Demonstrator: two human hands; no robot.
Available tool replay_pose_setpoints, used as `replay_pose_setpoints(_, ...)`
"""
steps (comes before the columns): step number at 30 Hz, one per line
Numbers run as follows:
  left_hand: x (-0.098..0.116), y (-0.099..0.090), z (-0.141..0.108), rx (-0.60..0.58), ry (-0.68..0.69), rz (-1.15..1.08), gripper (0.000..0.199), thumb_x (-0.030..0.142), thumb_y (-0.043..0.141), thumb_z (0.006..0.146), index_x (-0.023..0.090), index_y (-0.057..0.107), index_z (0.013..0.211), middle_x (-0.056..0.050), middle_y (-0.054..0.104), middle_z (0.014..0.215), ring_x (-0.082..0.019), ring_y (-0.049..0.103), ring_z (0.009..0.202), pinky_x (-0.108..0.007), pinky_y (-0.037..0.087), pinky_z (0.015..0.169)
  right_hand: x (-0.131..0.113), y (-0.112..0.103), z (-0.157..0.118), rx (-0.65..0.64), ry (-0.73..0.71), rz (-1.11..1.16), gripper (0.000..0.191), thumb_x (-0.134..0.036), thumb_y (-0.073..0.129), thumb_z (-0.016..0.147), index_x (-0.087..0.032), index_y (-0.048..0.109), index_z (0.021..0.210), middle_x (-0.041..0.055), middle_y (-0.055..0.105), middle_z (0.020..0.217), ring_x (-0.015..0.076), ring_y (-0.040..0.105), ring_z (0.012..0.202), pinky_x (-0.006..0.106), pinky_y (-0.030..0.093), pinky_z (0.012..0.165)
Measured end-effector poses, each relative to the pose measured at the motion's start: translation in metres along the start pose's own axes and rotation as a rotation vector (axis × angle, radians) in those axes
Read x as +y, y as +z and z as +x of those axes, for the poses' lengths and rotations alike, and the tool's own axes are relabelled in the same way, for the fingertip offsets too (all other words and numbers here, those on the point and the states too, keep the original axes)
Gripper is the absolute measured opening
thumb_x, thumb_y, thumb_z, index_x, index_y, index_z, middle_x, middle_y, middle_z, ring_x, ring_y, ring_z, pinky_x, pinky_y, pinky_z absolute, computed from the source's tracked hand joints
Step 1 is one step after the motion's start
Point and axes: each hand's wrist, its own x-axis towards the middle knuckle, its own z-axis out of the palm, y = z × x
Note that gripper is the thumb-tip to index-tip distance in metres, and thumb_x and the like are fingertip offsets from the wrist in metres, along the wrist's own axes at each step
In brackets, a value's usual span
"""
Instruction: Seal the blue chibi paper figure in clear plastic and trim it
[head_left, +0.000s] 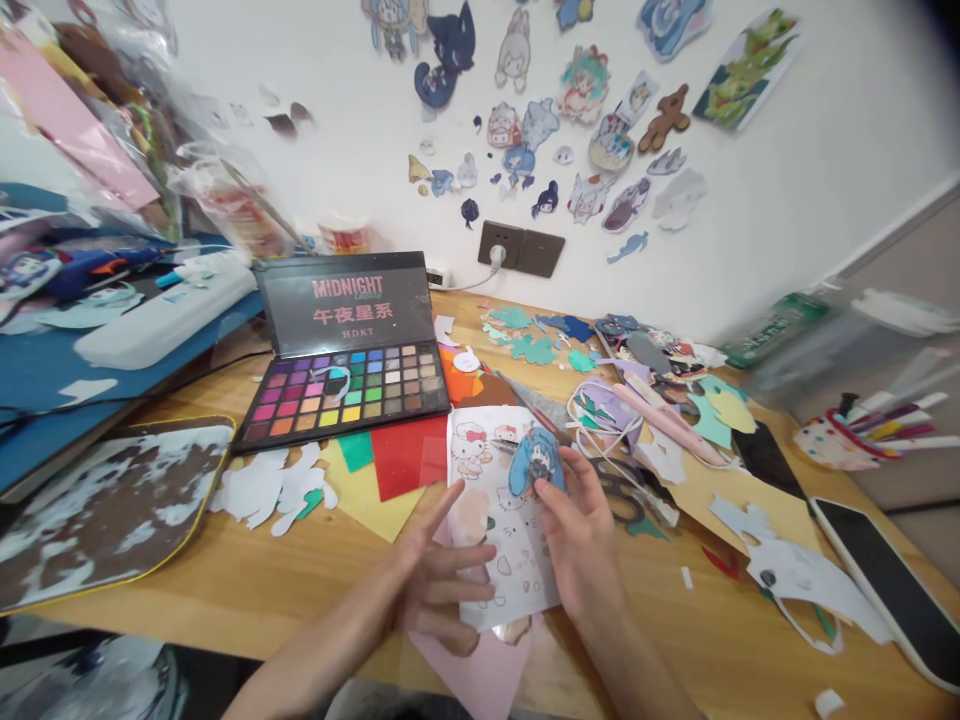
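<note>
Between thumb and fingers, my right hand (581,520) holds a small paper cutout figure (537,462) with long blue hair. My left hand (442,580) hovers to its left, fingers spread, with nothing in it. Under both hands lies a white sheet (480,540) printed with cartoon cat drawings, some of them coloured. A pink paper (480,670) pokes out beneath its lower edge. Scissors (619,490) with dark handles rest just right of my right hand, their blades partly hidden.
An opened colour palette (341,395) stands at the left, beside red paper (409,455) and a smeared tray (112,510). Paper scraps and a pink pen-shaped tool (667,425) lie right, with a phone (892,590) and a pen cup (840,440). Cutouts cover the wall behind.
</note>
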Motion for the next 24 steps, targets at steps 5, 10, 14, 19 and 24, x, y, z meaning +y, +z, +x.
replay_pose_setpoints(5, -0.002, 0.017, -0.006, 0.069, 0.054, 0.178, 0.077, 0.046, 0.058, 0.083, 0.036, 0.012, 0.145, -0.010, 0.061, 0.124, -0.026, 0.064, 0.102, -0.041, 0.052, 0.083, -0.004, 0.000, -0.002, -0.009, -0.092, -0.032, 0.044, -0.027, 0.074, 0.066, -0.026, 0.052, 0.104, 0.0054, 0.056, 0.116, 0.0201, 0.059, 0.098, 0.038, 0.050, 0.085)
replay_pose_setpoints(10, -0.015, 0.022, 0.005, 0.169, 0.076, 0.146, 0.075, 0.051, 0.058, 0.081, 0.027, 0.024, 0.144, -0.014, 0.069, 0.107, -0.027, 0.070, 0.082, -0.033, 0.055, 0.061, -0.004, -0.007, -0.008, -0.059, -0.229, -0.232, 0.040, -0.027, 0.069, 0.073, -0.026, 0.051, 0.109, 0.0050, 0.057, 0.110, 0.0197, 0.059, 0.095, 0.035, 0.053, 0.080)
replay_pose_setpoints(14, -0.021, 0.023, 0.006, 0.123, 0.084, 0.080, 0.070, 0.052, 0.049, 0.086, 0.026, 0.020, 0.145, -0.014, 0.071, 0.101, -0.026, 0.070, 0.083, -0.034, 0.053, 0.066, -0.005, -0.014, -0.011, -0.088, -0.236, -0.290, 0.038, -0.026, 0.068, 0.075, -0.028, 0.051, 0.110, 0.0029, 0.058, 0.107, 0.0170, 0.058, 0.091, 0.028, 0.053, 0.074)
replay_pose_setpoints(19, -0.018, 0.026, 0.002, 0.010, 0.031, -0.002, 0.069, 0.053, 0.037, 0.091, 0.026, 0.006, 0.147, -0.016, 0.071, 0.102, -0.026, 0.069, 0.088, -0.038, 0.052, 0.072, -0.012, -0.016, -0.009, -0.100, -0.291, -0.238, 0.035, -0.020, 0.068, 0.076, -0.028, 0.053, 0.107, 0.0006, 0.057, 0.107, 0.0125, 0.056, 0.090, 0.023, 0.050, 0.075)
replay_pose_setpoints(24, -0.017, 0.031, 0.003, 0.002, 0.032, 0.089, 0.066, 0.053, 0.029, 0.093, 0.027, 0.000, 0.146, -0.014, 0.073, 0.083, -0.022, 0.070, 0.069, -0.027, 0.050, 0.051, -0.018, -0.014, -0.009, -0.098, -0.311, -0.211, 0.034, -0.017, 0.068, 0.076, -0.027, 0.054, 0.105, 0.0003, 0.056, 0.103, 0.0119, 0.056, 0.087, 0.023, 0.050, 0.074)
